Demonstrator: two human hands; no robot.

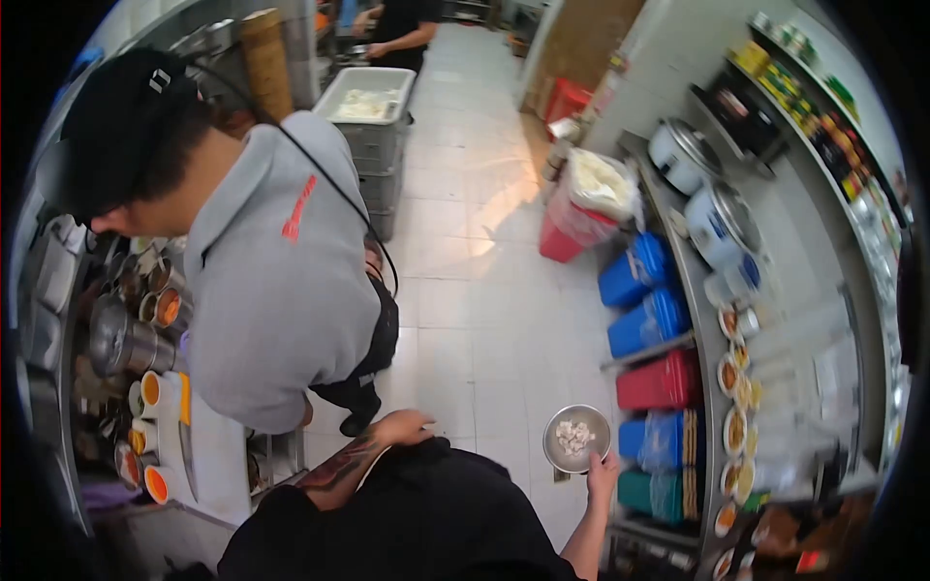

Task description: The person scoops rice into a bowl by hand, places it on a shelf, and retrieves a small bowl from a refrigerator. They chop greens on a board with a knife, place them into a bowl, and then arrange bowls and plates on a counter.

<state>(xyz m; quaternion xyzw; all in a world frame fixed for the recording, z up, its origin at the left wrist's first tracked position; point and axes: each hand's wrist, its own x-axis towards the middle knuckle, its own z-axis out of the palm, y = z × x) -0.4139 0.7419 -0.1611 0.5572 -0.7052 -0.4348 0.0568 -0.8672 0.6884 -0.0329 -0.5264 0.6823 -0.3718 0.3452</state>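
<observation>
My right hand point(603, 474) grips the near rim of a round metal bowl point(553, 453), out over the tiled floor. Small white chopped pieces point(574, 437) lie in the bottom of the bowl; what they are I cannot make out. My left hand point(405, 426) is in front of my waist with its fingers loosely stretched out, holding nothing. Close to the left forearm stands a co-worker in a grey shirt point(281, 281), bent over the counter on the left.
Right of the bowl, blue, red and green bins point(659, 380) sit under a metal counter with small bowls point(734, 431) and rice cookers point(722, 223). A lined red bucket point(572, 228) stands farther along. Stacked grey crates point(378, 145) and another person point(407, 34) are at the back left.
</observation>
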